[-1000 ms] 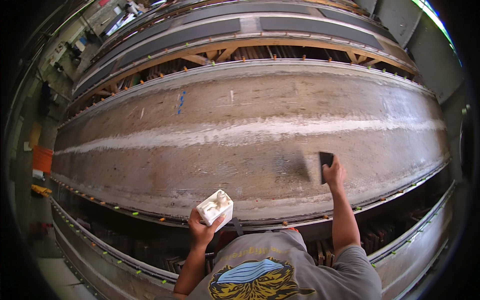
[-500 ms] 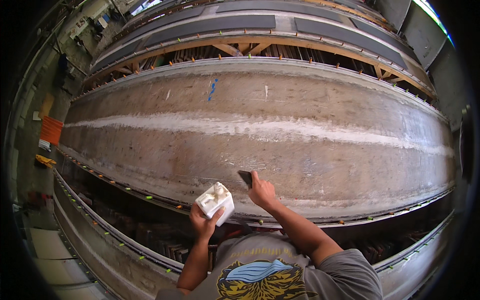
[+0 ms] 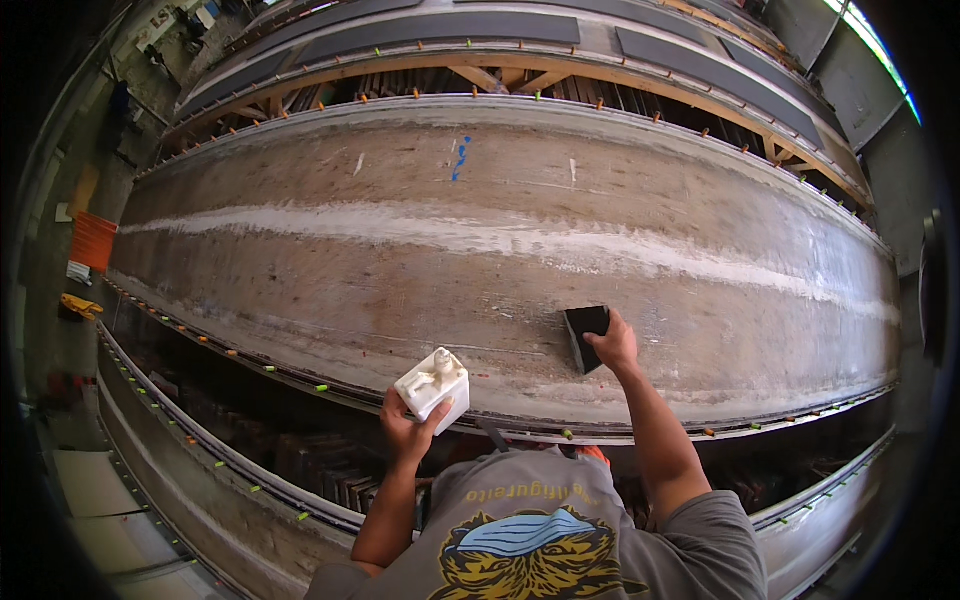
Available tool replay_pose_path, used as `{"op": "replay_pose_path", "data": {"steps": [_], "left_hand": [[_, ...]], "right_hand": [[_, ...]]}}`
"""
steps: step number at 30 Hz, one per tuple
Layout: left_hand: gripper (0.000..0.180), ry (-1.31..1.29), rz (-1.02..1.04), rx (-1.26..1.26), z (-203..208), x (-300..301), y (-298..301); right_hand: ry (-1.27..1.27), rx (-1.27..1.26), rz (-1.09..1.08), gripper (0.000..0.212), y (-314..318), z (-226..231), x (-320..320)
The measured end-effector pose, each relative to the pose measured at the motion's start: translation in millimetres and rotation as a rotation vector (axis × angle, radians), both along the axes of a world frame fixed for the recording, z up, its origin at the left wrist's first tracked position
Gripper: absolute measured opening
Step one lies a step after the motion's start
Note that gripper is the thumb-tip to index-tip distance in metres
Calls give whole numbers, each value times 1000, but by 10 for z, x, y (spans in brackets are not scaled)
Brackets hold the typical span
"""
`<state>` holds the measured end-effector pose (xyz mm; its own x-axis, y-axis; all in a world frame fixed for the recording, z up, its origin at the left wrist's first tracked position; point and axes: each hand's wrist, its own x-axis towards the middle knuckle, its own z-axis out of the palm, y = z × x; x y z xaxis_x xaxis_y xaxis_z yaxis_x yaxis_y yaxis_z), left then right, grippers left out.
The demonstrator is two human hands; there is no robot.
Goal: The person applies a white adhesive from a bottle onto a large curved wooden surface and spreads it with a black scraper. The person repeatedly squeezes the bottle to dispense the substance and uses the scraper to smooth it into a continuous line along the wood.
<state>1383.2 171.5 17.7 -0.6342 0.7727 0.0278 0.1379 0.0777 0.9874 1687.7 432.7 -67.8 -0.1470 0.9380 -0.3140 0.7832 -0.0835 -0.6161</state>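
My left hand (image 3: pixel 405 430) is closed around a white plastic jug (image 3: pixel 436 392) with a moulded handle and a cap on top. The jug is held near the front edge of a long, brownish, stained slab (image 3: pixel 380 290). To the right of it, my right hand (image 3: pixel 617 346) grips a flat black rectangular tool (image 3: pixel 582 335) by its right side, thumb on its face. The tool is tilted over the near half of the slab; whether its lower edge touches the surface I cannot tell. A whitish streak (image 3: pixel 480 234) runs lengthwise along the slab.
Orange and green pegs line the slab's edges. Beyond stands another long wooden-framed table with dark panels (image 3: pixel 440 37). A further bench (image 3: pixel 200 480) curves along the near left. An orange panel (image 3: pixel 92 242) and a yellow item (image 3: pixel 80 306) are at the far left.
My right hand has moved right along the slab, and the black tool has turned to show its broad face. My left hand still holds the jug. The view has shifted slightly.
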Motion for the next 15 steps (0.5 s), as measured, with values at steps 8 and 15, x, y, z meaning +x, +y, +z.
{"op": "replay_pose_path", "data": {"steps": [8, 15], "left_hand": [[52, -63, 12, 1, -74, -329, -94], [52, -2, 22, -8, -221, -552, -294]], "right_hand": [[110, -32, 313, 67, 18, -528, -1144], [49, 109, 248, 63, 839, -208, -1040]]}}
